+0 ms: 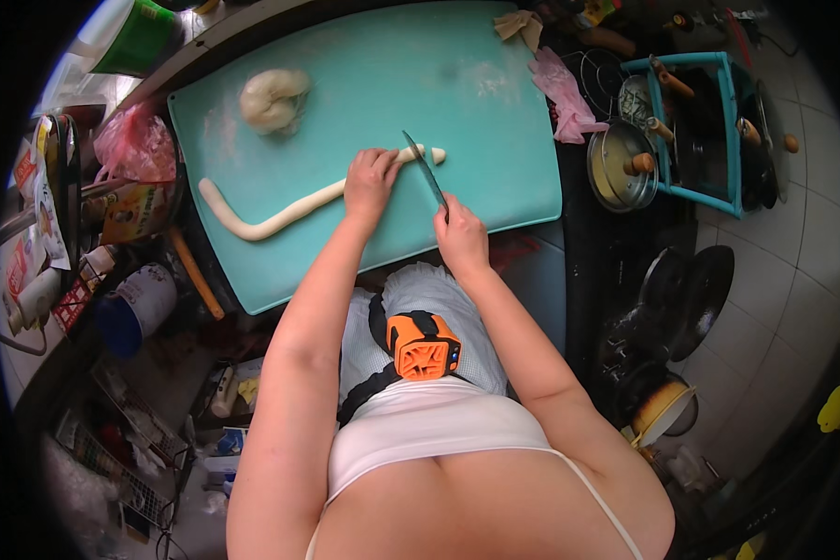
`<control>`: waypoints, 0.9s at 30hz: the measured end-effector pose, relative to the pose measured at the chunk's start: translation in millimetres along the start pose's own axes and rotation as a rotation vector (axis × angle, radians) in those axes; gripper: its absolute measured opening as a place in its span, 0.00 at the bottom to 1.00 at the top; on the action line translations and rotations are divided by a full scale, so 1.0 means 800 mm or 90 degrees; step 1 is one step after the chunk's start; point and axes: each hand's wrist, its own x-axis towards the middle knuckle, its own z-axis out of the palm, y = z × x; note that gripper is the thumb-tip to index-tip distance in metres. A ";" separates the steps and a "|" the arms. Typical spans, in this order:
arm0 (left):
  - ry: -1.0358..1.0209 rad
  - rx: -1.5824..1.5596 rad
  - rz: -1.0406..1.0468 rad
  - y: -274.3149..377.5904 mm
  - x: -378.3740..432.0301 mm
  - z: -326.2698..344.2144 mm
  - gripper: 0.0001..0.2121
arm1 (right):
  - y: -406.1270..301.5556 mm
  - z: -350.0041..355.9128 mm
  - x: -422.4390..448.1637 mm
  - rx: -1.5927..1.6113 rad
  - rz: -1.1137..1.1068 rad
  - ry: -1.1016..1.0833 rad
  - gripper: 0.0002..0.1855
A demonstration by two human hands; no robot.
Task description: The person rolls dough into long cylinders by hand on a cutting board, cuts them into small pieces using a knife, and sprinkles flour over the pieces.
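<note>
A long rope of pale dough (287, 215) lies bent across a turquoise cutting board (364, 77). My left hand (369, 183) grips the rope near its right end. In my right hand (460, 231) is the handle of a kitchen knife (425, 168), its dark blade angled over the rope just beyond my left fingertips. One small cut piece of dough (439, 155) sits apart, right of the blade. A larger lump of dough (271, 101), seemingly in a clear plastic bag, rests at the board's upper left.
Right of the board are a pink plastic bag (563, 91), a glass-lidded pot (623, 168) and a turquoise rack (700, 199) of pans. On the left stand a red plastic bag (136, 147), a wooden stick (194, 273) and a canister (143, 297). An orange device (423, 346) is strapped at my waist.
</note>
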 end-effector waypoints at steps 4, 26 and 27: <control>-0.004 -0.009 0.006 0.005 0.003 0.002 0.08 | 0.006 0.002 0.003 -0.004 0.000 -0.001 0.13; -0.165 0.088 0.135 0.040 0.029 0.052 0.15 | 0.029 -0.051 0.020 0.051 -0.007 0.157 0.11; -0.154 0.053 0.126 0.042 0.033 0.050 0.14 | 0.036 -0.051 0.020 0.051 -0.008 0.155 0.11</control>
